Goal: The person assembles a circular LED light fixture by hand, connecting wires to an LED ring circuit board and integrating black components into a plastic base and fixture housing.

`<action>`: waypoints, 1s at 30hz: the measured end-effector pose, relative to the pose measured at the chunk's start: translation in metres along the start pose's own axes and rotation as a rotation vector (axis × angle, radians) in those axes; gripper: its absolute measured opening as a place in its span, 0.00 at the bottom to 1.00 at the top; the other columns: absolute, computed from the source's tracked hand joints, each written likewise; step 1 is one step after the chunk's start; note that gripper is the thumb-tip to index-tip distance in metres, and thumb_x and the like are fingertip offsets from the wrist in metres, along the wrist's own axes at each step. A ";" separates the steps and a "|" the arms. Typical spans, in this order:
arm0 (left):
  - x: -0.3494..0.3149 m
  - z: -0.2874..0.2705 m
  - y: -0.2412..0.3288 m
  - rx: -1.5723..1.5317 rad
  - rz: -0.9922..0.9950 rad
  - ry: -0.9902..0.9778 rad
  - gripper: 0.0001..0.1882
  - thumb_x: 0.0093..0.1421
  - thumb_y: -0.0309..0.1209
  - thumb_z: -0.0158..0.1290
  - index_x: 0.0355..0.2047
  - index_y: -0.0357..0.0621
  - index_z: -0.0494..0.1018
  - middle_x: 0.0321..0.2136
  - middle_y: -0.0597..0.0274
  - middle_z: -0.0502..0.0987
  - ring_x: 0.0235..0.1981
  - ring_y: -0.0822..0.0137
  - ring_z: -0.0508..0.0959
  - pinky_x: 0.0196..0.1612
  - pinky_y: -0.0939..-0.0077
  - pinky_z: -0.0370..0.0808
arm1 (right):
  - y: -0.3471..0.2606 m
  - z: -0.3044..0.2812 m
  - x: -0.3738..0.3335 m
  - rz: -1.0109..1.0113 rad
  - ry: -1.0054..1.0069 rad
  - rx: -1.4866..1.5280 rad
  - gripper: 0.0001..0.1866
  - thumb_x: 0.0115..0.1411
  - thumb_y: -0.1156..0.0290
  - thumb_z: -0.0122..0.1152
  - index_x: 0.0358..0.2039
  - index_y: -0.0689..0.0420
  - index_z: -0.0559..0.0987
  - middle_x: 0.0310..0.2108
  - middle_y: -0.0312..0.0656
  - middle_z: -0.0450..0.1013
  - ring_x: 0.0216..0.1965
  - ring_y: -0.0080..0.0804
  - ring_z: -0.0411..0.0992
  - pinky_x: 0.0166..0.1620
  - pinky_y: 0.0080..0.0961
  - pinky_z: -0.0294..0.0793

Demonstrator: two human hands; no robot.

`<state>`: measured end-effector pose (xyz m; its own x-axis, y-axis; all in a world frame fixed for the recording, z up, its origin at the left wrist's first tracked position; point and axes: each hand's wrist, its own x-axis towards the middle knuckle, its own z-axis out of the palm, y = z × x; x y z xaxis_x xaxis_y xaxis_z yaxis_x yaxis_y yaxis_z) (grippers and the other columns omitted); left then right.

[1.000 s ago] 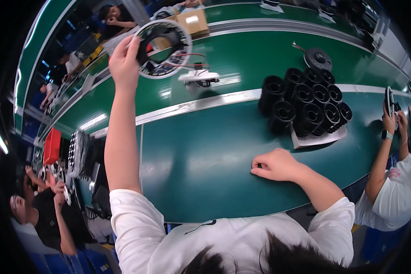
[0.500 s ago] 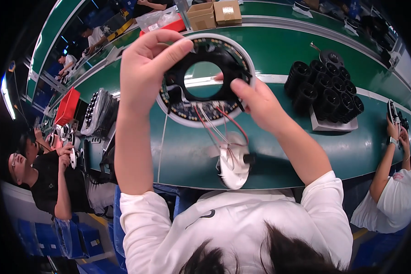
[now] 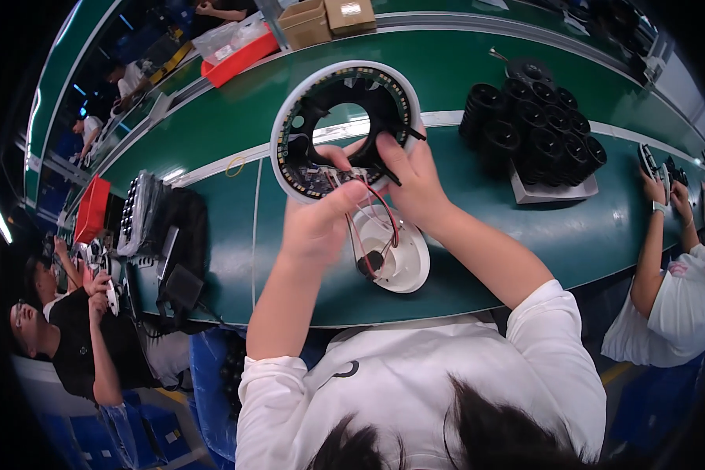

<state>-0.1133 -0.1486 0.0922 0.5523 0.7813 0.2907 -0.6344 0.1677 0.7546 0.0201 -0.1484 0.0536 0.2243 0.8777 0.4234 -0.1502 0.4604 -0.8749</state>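
While both hands meet at one item, the entries run outward from them. Left grip point(image 3: 315, 227): closed on the lower rim of the ring, thumb across its front beside the wire ends. Right grip point(image 3: 419, 184): closed on the right rim, thumb on the black inner face. Ring point(image 3: 381, 111): one, white outside, black within, set with small lights and a circuit board; held between the two grips, tilted, above the worktop point(image 3: 564, 244). Wires point(image 3: 395, 223): red and others, running down from the board, just right of the left grip. Cup point(image 3: 409, 262): one, white, below the right grip, at the wires' lower end; whether it hangs or rests, cannot tell. Cylinders point(image 3: 542, 137): black, clustered, well right of the right grip, on a white box point(image 3: 554, 193). Disc point(image 3: 529, 70): one, grey, beyond the cylinders. Band point(image 3: 236, 165): one, yellow, left of and beyond the left grip. Bin point(image 3: 247, 59): one, red, farther beyond the left grip, near cardboard boxes point(image 3: 305, 26).
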 end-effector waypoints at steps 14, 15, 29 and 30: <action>0.005 -0.013 0.001 0.017 0.070 0.197 0.14 0.50 0.16 0.48 0.34 0.46 0.59 0.35 0.49 0.71 0.30 0.57 0.77 0.30 0.70 0.76 | -0.018 -0.006 -0.001 0.340 -0.857 0.155 0.35 0.50 0.59 0.58 0.53 0.62 0.56 0.46 0.42 0.64 0.47 0.27 0.63 0.51 0.26 0.61; 0.004 -0.014 0.001 0.021 0.070 0.210 0.14 0.50 0.16 0.48 0.34 0.46 0.59 0.35 0.49 0.71 0.30 0.57 0.77 0.30 0.70 0.76 | -0.020 -0.009 -0.001 0.346 -0.863 0.164 0.35 0.50 0.59 0.58 0.53 0.62 0.56 0.46 0.42 0.64 0.47 0.27 0.63 0.51 0.26 0.61; -0.011 -0.039 0.017 -0.259 0.153 0.158 0.13 0.48 0.16 0.45 0.33 0.44 0.61 0.39 0.48 0.70 0.40 0.54 0.74 0.42 0.56 0.75 | 0.038 -0.012 -0.007 0.510 -0.745 -0.122 0.15 0.61 0.60 0.43 0.35 0.58 0.73 0.31 0.35 0.69 0.34 0.20 0.65 0.39 0.18 0.65; -0.011 -0.043 0.016 -0.302 0.131 0.119 0.13 0.49 0.15 0.46 0.34 0.44 0.62 0.37 0.48 0.71 0.40 0.55 0.75 0.42 0.56 0.75 | 0.038 -0.010 -0.010 0.485 -0.767 -0.121 0.15 0.61 0.60 0.43 0.35 0.58 0.72 0.31 0.34 0.69 0.33 0.20 0.65 0.38 0.18 0.65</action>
<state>-0.1525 -0.1286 0.0764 0.4002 0.8694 0.2897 -0.8371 0.2181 0.5017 0.0217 -0.1407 0.0141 -0.5446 0.8387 0.0055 0.0510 0.0396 -0.9979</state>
